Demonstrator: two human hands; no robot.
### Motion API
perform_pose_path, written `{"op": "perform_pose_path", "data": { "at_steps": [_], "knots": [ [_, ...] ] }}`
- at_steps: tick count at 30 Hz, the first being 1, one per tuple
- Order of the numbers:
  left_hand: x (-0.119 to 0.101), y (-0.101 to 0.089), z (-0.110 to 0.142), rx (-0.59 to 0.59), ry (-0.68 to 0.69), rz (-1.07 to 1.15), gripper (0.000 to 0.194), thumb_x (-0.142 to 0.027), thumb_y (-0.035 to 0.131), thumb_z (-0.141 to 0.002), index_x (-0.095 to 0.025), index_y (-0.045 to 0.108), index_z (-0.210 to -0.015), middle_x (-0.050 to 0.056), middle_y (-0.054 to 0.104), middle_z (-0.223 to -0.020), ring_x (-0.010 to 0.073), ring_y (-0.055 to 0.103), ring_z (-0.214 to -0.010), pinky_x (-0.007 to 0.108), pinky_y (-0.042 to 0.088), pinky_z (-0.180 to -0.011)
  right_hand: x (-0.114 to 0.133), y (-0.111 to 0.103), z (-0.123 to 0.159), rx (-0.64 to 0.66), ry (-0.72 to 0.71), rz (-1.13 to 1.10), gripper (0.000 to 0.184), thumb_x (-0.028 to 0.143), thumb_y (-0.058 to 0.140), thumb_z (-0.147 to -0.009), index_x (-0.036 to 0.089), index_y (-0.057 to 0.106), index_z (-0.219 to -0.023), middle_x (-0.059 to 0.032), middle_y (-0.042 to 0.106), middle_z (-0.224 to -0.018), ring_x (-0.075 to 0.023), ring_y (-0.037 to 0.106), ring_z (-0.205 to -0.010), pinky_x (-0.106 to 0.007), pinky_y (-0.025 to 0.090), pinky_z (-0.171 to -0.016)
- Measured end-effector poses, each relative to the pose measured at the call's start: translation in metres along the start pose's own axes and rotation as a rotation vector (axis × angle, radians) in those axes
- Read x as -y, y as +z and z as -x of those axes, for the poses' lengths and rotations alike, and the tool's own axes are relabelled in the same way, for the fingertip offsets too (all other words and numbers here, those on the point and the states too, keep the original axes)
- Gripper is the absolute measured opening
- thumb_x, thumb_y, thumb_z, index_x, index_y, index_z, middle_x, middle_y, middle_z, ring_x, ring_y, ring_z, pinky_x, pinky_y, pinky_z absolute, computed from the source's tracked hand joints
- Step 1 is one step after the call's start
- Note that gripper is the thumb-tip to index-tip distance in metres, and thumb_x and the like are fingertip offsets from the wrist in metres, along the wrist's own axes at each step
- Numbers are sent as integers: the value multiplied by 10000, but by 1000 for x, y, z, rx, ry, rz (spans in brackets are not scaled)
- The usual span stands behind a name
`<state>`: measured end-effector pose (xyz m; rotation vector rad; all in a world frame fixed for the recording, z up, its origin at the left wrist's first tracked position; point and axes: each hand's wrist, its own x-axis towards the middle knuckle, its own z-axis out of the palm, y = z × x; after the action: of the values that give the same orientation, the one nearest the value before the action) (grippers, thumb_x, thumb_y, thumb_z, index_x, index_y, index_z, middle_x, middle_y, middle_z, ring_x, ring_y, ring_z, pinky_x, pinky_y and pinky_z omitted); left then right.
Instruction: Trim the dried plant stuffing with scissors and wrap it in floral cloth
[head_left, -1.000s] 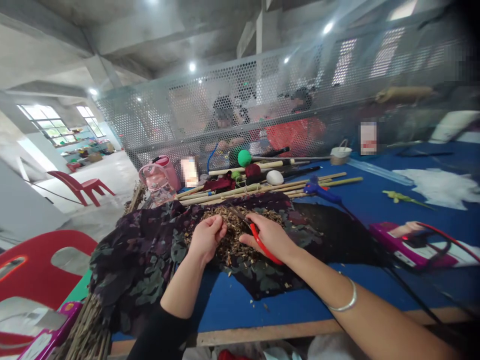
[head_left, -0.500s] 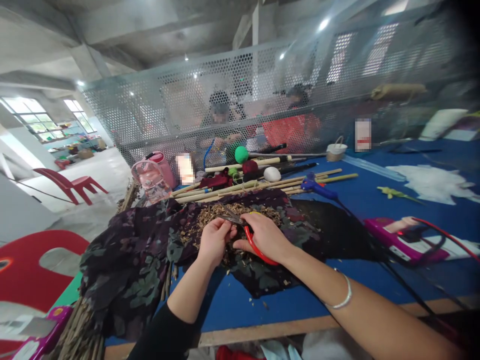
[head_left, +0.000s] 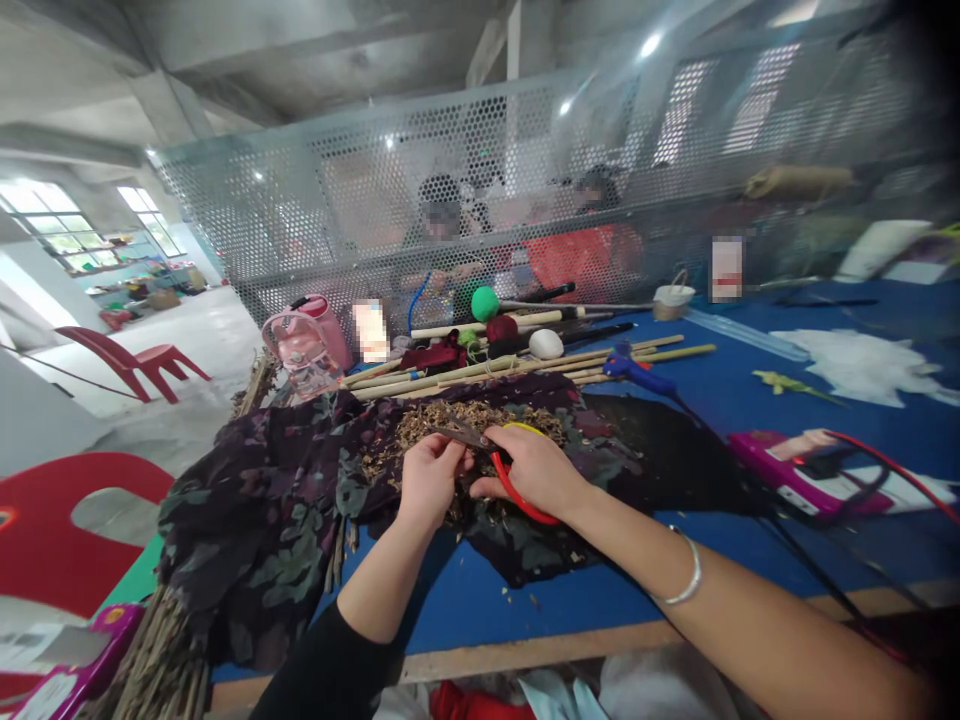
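My right hand (head_left: 534, 468) is closed round red-handled scissors (head_left: 501, 470), whose grey blades point left toward my left hand (head_left: 429, 478). That left hand is curled in a pinch right at the blades, holding something small I cannot make out. Both hands hover over a heap of brown wood chips (head_left: 450, 425) lying on a dark flowered cloth (head_left: 277, 500) spread over the blue table (head_left: 720, 410). A silver bangle (head_left: 686, 580) rings my right wrist.
Several long sticks (head_left: 525, 368), a green ball (head_left: 484, 303), a white egg shape (head_left: 546, 344) and a blue glue gun (head_left: 634, 374) lie behind the cloth. A purple box (head_left: 795, 470) with red cable sits right. Twig bundle (head_left: 161, 660) lower left, red chairs left, people behind a perforated screen (head_left: 450, 200).
My hands have come together: the left hand moved right to the scissor blades, and the scissors shifted slightly left and up over the chips.
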<state>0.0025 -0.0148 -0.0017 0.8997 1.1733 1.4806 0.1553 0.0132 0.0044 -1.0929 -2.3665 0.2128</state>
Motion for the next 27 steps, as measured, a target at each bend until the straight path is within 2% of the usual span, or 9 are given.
{"op": "perform_pose_path", "data": {
  "at_steps": [4,7,11,14,18,20,22,24,27],
  "knots": [
    [1,-1,0,11,8,-36,231,-342,664,-637,-135,565,-604,-32,536,-547,67,495,-499,182,407,-517,0,1,1,48,42,34,483,664,546,-697,204,539,-844,-49,626,-727,-199,607,-688,-260,412,-603],
    [2,-9,-6,-2,26,-136,234,-368,632,-669,-137,596,-672,-24,542,-573,74,492,-500,194,421,-521,0,0,1,65,58,86,465,659,536,-708,212,557,-834,-45,644,-693,-210,626,-659,-259,395,-567],
    [-2,-27,-14,-166,119,-527,227,-351,622,-688,-145,633,-785,8,578,-635,109,514,-526,237,443,-542,-3,-8,2,52,18,89,488,627,565,-703,220,579,-972,-62,681,-803,-236,651,-746,-284,439,-613],
    [-11,-33,-8,-223,320,-794,286,-317,627,-705,-153,616,-939,37,594,-747,147,557,-650,284,463,-671,-9,-16,2,-14,-6,50,516,573,584,-719,205,570,-1080,-101,675,-998,-254,646,-876,-326,475,-726],
    [-17,-13,12,-34,528,-1167,570,-444,658,-679,-184,542,-1173,146,526,-1142,271,529,-1010,395,432,-862,-18,-22,1,-126,20,-22,515,538,568,-750,175,559,-1116,-123,661,-1052,-261,632,-930,-349,470,-791],
    [-15,2,16,70,549,-1347,787,-483,744,-551,-230,489,-1252,170,341,-1382,374,407,-1167,486,395,-905,-23,-23,0,-133,47,-78,513,547,533,-773,161,556,-1110,-105,687,-908,-241,649,-817,-317,473,-713],
    [-12,13,10,119,525,-1452,899,-432,797,-474,-256,459,-1288,157,177,-1481,431,344,-1207,539,383,-901,-28,-24,0,-130,78,-135,526,557,509,-786,142,553,-1107,-71,671,-734,-211,635,-674,-281,454,-621],
    [-11,15,-2,165,497,-1450,814,-285,781,-527,-230,478,-1281,164,273,-1450,391,392,-1196,504,388,-924,-33,-24,0,-141,94,-168,542,563,505,-786,131,552,-1110,-42,635,-648,-186,598,-598,-259,428,-577],
    [-13,0,-23,220,478,-1297,548,-48,628,-611,-180,608,-1143,127,594,-1184,262,534,-1097,383,380,-978,-38,-24,-1,-181,111,-178,553,576,508,-778,136,558,-1109,-25,606,-628,-166,562,-572,-246,406,-561]
  ]
}}
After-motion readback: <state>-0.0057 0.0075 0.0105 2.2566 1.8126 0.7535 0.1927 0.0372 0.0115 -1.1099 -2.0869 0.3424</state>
